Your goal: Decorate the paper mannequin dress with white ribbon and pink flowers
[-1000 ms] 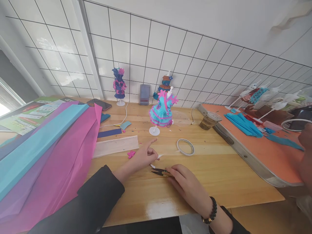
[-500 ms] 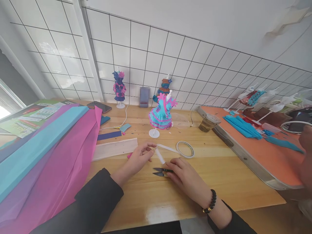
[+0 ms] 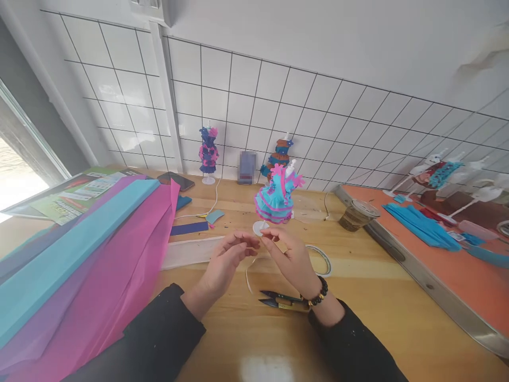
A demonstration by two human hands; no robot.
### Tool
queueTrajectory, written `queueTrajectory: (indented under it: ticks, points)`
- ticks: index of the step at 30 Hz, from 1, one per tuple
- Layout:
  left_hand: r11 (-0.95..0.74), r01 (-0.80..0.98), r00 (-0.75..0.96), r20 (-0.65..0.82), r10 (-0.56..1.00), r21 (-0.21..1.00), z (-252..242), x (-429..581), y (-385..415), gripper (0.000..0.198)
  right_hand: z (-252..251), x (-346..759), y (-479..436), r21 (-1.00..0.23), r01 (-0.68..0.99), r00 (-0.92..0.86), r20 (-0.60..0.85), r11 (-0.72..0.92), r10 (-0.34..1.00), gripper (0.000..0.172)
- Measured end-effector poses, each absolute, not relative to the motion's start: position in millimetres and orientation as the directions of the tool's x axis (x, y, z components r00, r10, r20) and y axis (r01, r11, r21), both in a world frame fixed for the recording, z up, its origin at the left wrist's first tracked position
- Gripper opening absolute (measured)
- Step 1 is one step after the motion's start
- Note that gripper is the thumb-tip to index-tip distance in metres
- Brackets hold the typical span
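Note:
My left hand (image 3: 228, 262) and my right hand (image 3: 288, 257) meet fingertip to fingertip above the table, both in a pinch. A thin white strip of tape (image 3: 247, 277) runs from their fingertips and curls down toward the wood; the part between the fingers is mostly hidden. Black thread snips (image 3: 283, 303) lie below, their handle end partly under my right wrist. Behind my right hand is a tape roll (image 3: 326, 265), partly covered. Just beyond the fingers, a small turquoise and pink dress (image 3: 274, 199) stands on a white mannequin stand with a round base (image 3: 259, 228).
Pink, blue and purple sheets (image 3: 131, 260) cover the left side. A pale strip (image 3: 186, 253) and a navy strip (image 3: 190, 228) lie beside my left hand. A lidded cup (image 3: 358, 216) stands by an orange board (image 3: 449, 265) holding blue fabric (image 3: 421, 227). Another dressed mannequin (image 3: 209, 151) is near the wall.
My right hand has left the snips and risen to meet my left fingertips. The tape strip now dangles from the fingers. A person's hand at the right edge is gone. The view has shifted.

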State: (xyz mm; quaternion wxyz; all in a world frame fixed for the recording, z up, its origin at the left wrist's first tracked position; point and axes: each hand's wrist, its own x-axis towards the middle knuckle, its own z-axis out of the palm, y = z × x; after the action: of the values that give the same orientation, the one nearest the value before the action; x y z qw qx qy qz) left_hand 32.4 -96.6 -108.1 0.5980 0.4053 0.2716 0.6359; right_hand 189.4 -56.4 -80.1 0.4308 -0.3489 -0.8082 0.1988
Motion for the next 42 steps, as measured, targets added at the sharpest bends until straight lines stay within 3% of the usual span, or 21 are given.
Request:
queueTrajectory:
  ticks: [11,29,39,42]
  points:
    - [0.025,-0.593,0.113,0.052,0.992,0.805,-115,34,-95,0.011,-92,192,-56,-0.693,0.299,-0.486,0.482,0.656,0.73,0.02]
    - [-0.027,-0.388,0.136,0.086,0.987,0.921,-123,36,-93,0.018,-102,190,-57,-0.596,0.394,-0.379,0.589,0.7,0.714,0.014]
    - [-0.067,-0.273,0.103,0.098,0.99,0.96,-121,37,-92,0.018,-108,191,-54,-0.647,0.433,-0.293,0.557,0.627,0.777,0.013]
    - [-0.068,-0.247,0.107,0.097,0.989,0.966,-120,36,-91,0.019,-109,192,-51,-0.629,0.408,-0.339,0.569,0.662,0.749,0.01]
